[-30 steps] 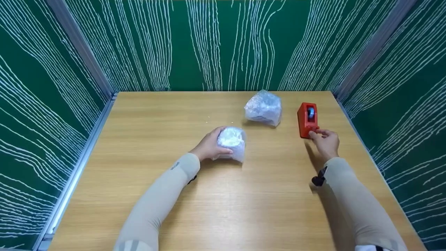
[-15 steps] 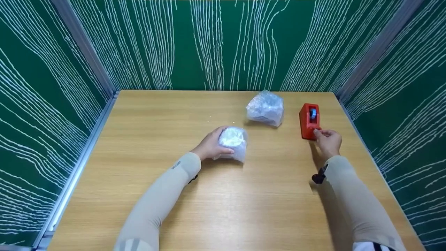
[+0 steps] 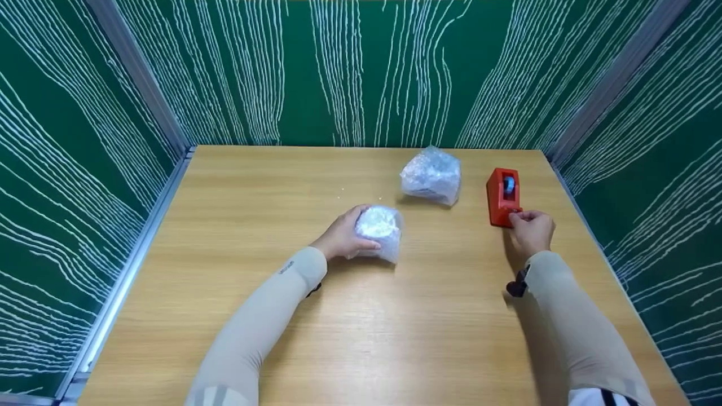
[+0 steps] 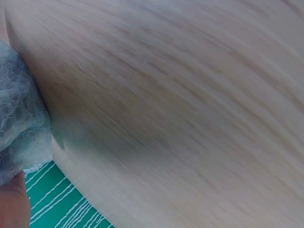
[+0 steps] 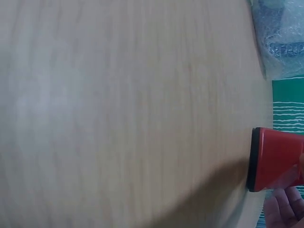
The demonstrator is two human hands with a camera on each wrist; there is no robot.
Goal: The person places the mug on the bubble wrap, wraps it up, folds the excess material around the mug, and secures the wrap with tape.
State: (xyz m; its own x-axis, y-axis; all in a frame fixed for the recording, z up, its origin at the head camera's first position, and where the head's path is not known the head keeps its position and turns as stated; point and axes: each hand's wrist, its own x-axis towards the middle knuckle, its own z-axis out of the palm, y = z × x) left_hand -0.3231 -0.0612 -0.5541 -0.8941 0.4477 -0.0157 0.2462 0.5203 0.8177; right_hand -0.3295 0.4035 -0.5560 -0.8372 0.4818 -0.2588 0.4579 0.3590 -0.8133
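My left hand (image 3: 342, 237) grips a bubble-wrapped bundle (image 3: 383, 234) near the middle of the table, thumb on the near side. What is inside the wrap cannot be made out. In the left wrist view the bundle's bubble wrap (image 4: 21, 114) shows at the left edge, with a bit of the hand below it. At the right stands a red tape dispenser (image 3: 499, 200) with a tape roll (image 3: 509, 185) in it. My right hand (image 3: 533, 234) is at its near end, thumb and forefinger pinching at the tape by the cutter; the tape's end is too small to see clearly.
A second bubble-wrapped bundle (image 3: 431, 176) sits at the back, left of the dispenser. Small white specks (image 3: 380, 198) lie on the wooden table (image 3: 254, 192). Green walls (image 3: 395, 73) with white lines enclose the table at the back and both sides.
My right thumb and forefinger have shifted slightly at the dispenser's near end. The left hand keeps its hold on the bundle. The whole view has drifted a little.
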